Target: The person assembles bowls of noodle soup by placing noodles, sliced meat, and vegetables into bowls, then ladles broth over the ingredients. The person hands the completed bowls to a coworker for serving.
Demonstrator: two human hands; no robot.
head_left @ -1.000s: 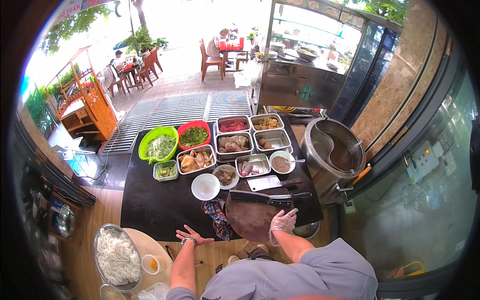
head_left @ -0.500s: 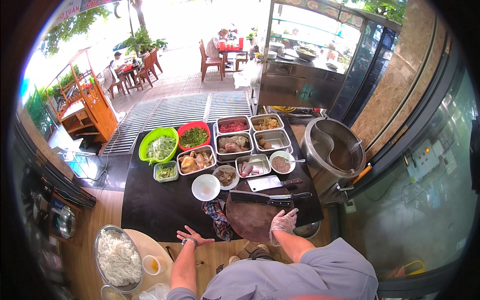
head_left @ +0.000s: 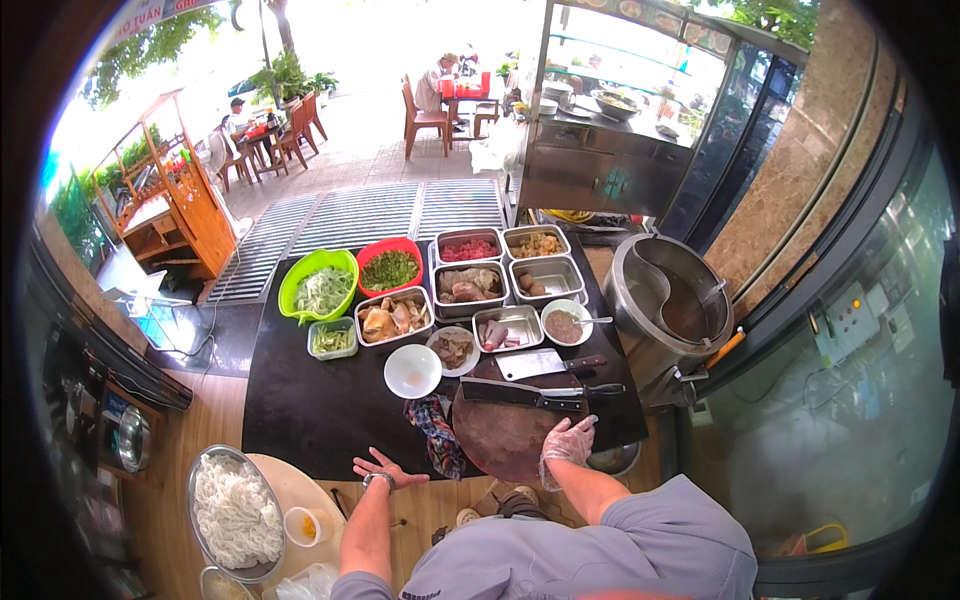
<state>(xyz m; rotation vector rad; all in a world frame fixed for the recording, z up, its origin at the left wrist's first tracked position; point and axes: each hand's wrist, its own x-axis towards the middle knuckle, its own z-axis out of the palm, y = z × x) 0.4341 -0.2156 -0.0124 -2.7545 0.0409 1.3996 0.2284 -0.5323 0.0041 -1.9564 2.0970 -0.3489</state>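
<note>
My left hand (head_left: 391, 470), bare with a watch at the wrist, hangs at the table's front edge with its fingers spread and nothing in it. A clear plastic glove covers my right hand (head_left: 569, 440). It rests by the right front rim of the round wooden chopping board (head_left: 500, 437), fingers extended, holding nothing. Across the far part of the board lie a dark-bladed knife (head_left: 520, 394) and a slimmer knife (head_left: 597, 390). Just beyond them is a cleaver (head_left: 533, 366) with a brown handle. A crumpled patterned cloth (head_left: 435, 437) lies left of the board.
Metal trays of meat (head_left: 469, 287), a green basket of sliced vegetables (head_left: 320, 285), a red bowl of chopped herbs (head_left: 388, 270) and a white bowl (head_left: 412, 371) crowd the black table (head_left: 310, 420). A divided pot (head_left: 670, 300) stands right; noodles (head_left: 237, 510) fill a basin at lower left.
Both hands keep almost the same place and pose. The view has shifted very slightly; nothing on the table has moved.
</note>
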